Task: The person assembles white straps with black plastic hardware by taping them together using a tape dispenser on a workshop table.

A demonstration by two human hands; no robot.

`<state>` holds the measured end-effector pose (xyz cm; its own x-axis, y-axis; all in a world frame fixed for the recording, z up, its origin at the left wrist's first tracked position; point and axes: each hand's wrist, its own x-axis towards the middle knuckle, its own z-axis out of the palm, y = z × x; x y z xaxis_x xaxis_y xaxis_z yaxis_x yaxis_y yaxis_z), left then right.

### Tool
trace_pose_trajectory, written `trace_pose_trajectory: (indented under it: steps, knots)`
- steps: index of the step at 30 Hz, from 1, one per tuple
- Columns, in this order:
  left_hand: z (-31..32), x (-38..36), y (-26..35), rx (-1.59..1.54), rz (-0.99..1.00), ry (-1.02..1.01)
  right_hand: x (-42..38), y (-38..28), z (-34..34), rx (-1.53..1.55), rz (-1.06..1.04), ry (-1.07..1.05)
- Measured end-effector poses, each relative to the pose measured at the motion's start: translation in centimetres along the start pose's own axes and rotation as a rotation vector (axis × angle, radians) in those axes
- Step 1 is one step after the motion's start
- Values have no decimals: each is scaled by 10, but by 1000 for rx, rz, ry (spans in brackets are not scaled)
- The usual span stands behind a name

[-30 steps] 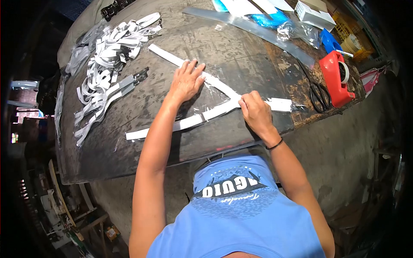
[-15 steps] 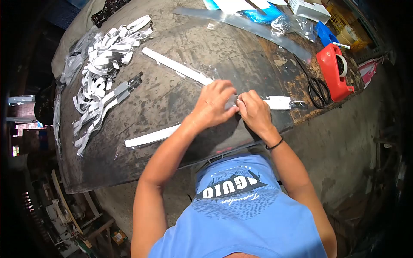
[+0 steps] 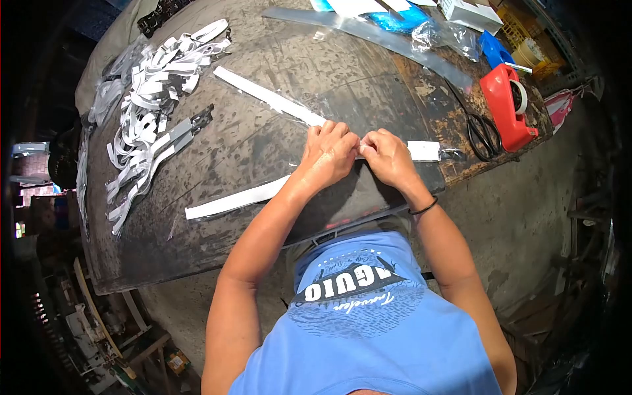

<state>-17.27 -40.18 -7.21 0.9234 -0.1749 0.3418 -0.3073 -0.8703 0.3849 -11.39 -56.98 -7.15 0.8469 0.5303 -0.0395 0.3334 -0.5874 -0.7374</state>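
Note:
My left hand [image 3: 331,155] and my right hand [image 3: 390,158] meet fingertip to fingertip over the table, both closed in a pinch. A small pale, shiny bit shows between the fingertips, too small to name. From under my left forearm a white strap [image 3: 237,199] in clear plastic runs toward the hands. Another white strap [image 3: 263,95] slants down to the knuckles of my left hand. Beyond my right hand a flat white end piece [image 3: 423,151] lies with clear plastic at its tip. The hands hide how these pieces join.
A heap of white straps [image 3: 148,99] covers the left of the dark, worn table [image 3: 217,250]. At the right are black-handled scissors [image 3: 484,137] and a red tape dispenser [image 3: 508,108]. A long clear plastic strip [image 3: 368,33], blue packaging [image 3: 401,18] and a white box [image 3: 471,14] lie at the back.
My left hand has turned and closed in toward my right hand, its fingers now bunched together. The clear bit seen between the hands is mostly covered. The view has shifted slightly.

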Motion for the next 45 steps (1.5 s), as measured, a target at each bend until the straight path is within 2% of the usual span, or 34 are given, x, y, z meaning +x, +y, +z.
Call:
trace_pose_trajectory:
  steps: [4,9,16,19,21,28,36,38,40,41,43,45]
  knots:
    - [2,-3,5,28,1,35,7,1,-3,-18,-18,-6]
    - [8,-6,12,129,21,210,15,0,-8,26,72,-110]
    - [15,-12,6,232,109,224,14,-4,-11,-31,78,-118]
    - [15,-11,5,230,127,221,11,4,-12,-66,-10,-139]
    - [15,-10,3,233,163,215,-1,7,-11,-12,-251,80]
    - [16,-9,0,172,147,212,-9,1,-5,-154,-451,127]
    - [20,-11,1,194,123,223,-6,-4,-3,-189,-373,114]
    - [23,-14,1,234,49,194,-1,0,0,-229,-236,84]
    - [22,-13,5,169,115,270,3,8,2,-253,-214,50]
    - [22,-15,7,182,77,271,5,9,2,-256,-206,35]
    - [23,-14,6,290,137,304,8,9,0,-256,-208,13]
    - [24,-14,4,306,138,270,9,8,-2,-243,-164,-29]
